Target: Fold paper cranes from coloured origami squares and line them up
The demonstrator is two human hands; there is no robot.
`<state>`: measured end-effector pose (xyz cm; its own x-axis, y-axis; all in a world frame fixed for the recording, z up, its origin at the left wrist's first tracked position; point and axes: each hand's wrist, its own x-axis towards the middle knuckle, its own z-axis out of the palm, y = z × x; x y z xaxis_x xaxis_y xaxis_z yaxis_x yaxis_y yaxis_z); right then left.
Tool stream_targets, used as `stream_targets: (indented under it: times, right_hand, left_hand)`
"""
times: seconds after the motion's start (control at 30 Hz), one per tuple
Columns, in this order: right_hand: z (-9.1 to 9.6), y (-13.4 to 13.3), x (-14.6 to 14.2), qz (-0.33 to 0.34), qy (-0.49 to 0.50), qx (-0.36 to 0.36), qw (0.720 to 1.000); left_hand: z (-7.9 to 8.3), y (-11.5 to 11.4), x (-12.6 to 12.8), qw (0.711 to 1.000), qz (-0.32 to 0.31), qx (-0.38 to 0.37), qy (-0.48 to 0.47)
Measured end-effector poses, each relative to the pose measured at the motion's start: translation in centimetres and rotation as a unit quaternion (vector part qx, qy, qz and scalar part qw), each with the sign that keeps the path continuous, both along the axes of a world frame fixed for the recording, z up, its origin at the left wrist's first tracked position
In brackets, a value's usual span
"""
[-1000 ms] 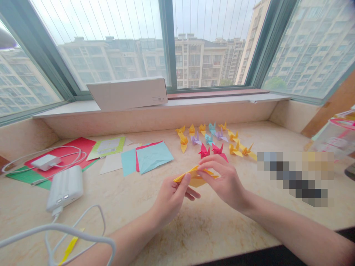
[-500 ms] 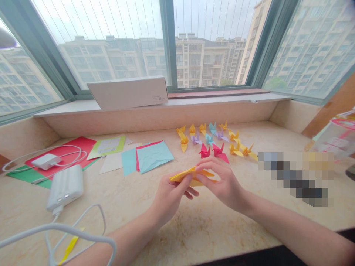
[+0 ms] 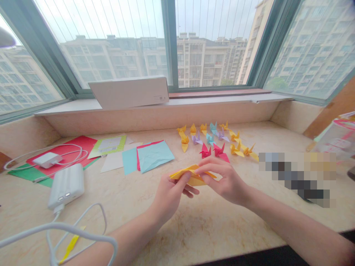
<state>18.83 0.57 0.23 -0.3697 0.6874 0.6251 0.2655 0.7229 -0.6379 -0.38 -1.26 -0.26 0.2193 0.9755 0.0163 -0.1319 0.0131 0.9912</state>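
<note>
A partly folded piece of yellow origami paper (image 3: 194, 178) is held above the counter between both hands. My left hand (image 3: 172, 191) grips its left end, thumb on top and fingers beneath. At the right side, my right hand (image 3: 222, 181) pinches the paper between thumb and fingertips. Just beyond the hands sit two red paper cranes (image 3: 205, 150). Behind these stand several yellow cranes (image 3: 184, 142), blue cranes (image 3: 210, 139) and purple cranes (image 3: 196, 138) in loose rows.
Left of the hands lie blue paper sheets (image 3: 155, 156), a red sheet (image 3: 80, 143) and a white power bank (image 3: 66, 186) with a looping cable (image 3: 83, 227). A white box (image 3: 129, 93) leans by the window. At right are a blurred-out patch (image 3: 296, 177) and a clear plastic container (image 3: 337, 138).
The folded yellow paper has spread a little wider between my hands, showing more of its lower layer. My right fingers have shifted slightly on it.
</note>
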Motion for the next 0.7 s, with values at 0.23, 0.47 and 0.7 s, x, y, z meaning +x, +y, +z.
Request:
stream_targets:
  times: [0.23, 0.47, 0.7]
  right_hand:
    - [-0.5, 0.0, 0.0, 0.007, -0.053, 0.034, 0.998]
    - [-1.0, 0.0, 0.0, 0.001, -0.089, 0.074, 0.993]
    - [-0.2, -0.5, -0.4, -0.016, 0.010, -0.089, 0.996]
  left_hand:
    - [0.1, 0.1, -0.2, 1.000, 0.006, -0.019, -0.004]
    - [0.1, 0.3, -0.4, 1.000, -0.022, 0.001, 0.002]
    - [0.0, 0.4, -0.2, 1.000, 0.007, 0.006, -0.002]
